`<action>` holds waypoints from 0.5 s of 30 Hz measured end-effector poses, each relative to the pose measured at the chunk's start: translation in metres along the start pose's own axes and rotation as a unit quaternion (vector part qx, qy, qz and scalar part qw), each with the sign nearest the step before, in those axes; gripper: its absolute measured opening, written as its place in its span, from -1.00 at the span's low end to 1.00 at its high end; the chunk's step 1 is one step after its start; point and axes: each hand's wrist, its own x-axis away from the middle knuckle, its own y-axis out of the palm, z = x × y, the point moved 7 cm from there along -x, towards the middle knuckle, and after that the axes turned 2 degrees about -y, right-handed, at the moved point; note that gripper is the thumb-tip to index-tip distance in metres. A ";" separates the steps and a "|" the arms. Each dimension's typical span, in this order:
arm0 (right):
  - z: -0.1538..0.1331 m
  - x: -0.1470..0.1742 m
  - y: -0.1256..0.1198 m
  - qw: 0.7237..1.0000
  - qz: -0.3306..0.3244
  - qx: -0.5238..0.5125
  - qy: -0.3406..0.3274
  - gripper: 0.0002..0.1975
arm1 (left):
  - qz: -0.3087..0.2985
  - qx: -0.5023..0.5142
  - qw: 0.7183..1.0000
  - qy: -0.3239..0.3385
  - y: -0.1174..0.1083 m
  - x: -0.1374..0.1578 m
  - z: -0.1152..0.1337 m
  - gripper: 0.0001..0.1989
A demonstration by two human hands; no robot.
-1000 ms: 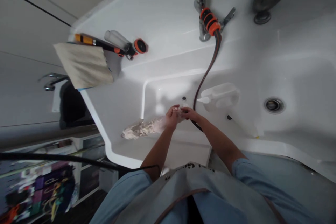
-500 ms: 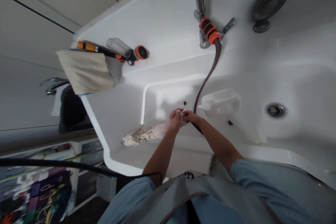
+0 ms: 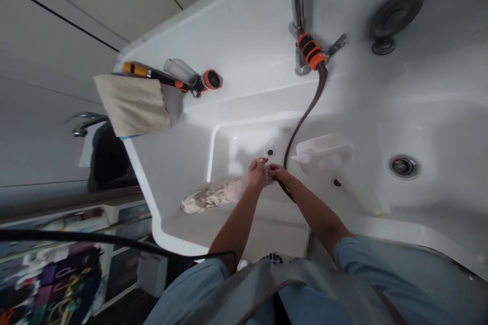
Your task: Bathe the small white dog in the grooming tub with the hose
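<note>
A small wet, light-coloured dog (image 3: 208, 197) is in the white tub (image 3: 183, 162), its head towards the left end. My left hand (image 3: 257, 172) is closed on the dog's rear end. Close beside it, my right hand (image 3: 280, 172) has its fingers pinched on the same wet part. I cannot make out whether that part is a leg or the tail. The dark hose (image 3: 305, 117) runs down behind my right hand. A white translucent jug (image 3: 326, 151) with a spout lies on its side to the right of my hands.
A chrome tap (image 3: 301, 53) with an orange hose connector (image 3: 311, 52) stands at the back. On the left ledge are a beige cloth (image 3: 133, 104), a clear tube-like tool (image 3: 181, 71) and a yellow-ended tool (image 3: 137, 69). A drain (image 3: 404, 166) lies at the right.
The view has shifted slightly, so the tub and tools appear a little further right and lower. Both hands stay at the dog's rear end; my right fingers have shifted slightly.
</note>
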 end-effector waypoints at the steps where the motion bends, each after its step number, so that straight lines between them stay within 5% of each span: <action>1: 0.000 0.000 0.001 1.000 0.005 -0.003 -0.002 -0.65 | 0.002 -0.001 1.000 0.000 0.000 0.000 0.000 -0.68; 6: 0.005 0.002 -0.001 1.000 0.014 0.023 0.007 -0.65 | 0.023 0.006 1.000 0.014 -0.011 0.001 0.001 -0.69; 10: 0.011 0.012 -0.036 0.981 0.134 0.133 0.037 -0.51 | 0.019 0.043 0.998 0.049 -0.021 0.004 0.011 -0.66; 12: 0.006 0.016 -0.049 0.959 0.185 0.214 -0.012 -0.46 | 0.014 0.059 0.997 0.046 -0.023 0.006 0.014 -0.67; 15: 0.003 0.012 -0.039 0.954 0.140 0.241 -0.110 -0.37 | -0.006 0.069 0.997 0.037 -0.020 0.008 0.020 -0.69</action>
